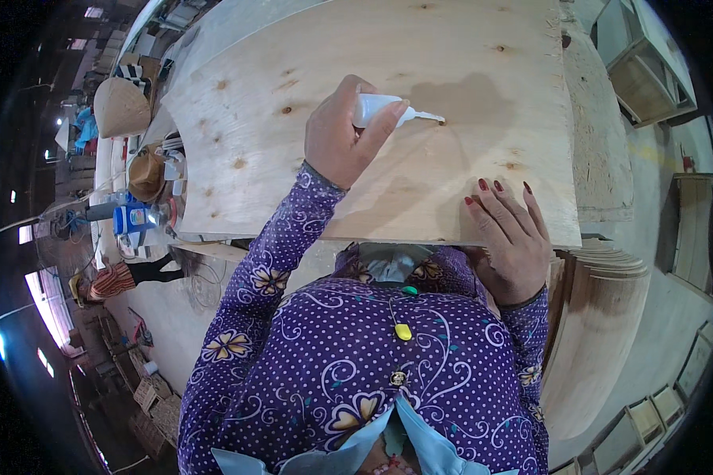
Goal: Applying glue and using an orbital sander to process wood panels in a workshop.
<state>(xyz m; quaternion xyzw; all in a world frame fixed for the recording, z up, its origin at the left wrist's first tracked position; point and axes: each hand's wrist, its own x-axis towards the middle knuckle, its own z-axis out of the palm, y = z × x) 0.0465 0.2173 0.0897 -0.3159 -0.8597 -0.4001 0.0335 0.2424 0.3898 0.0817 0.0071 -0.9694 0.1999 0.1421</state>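
My left hand [345, 131] is closed round a white squeeze bottle [378, 109] with a thin nozzle. The bottle lies nearly sideways in my grip, its tip pointing right at a small dark knot [442, 122] in a pale plywood sheet [293, 166]. Whether the tip touches the wood I cannot tell. Flat on the sheet near its front right corner rests my right hand [515, 229], fingers stretched out and holding nothing. More brown knots are scattered over the sheet's surface.
Curved plywood pieces [602, 317] are stacked below the sheet's right front corner. To the left are a conical straw hat [123, 107], a brown hat [146, 174] and a blue container [135, 218]. Another person [119, 279] stands farther left. A wooden cabinet frame [646, 71] is at the far right.
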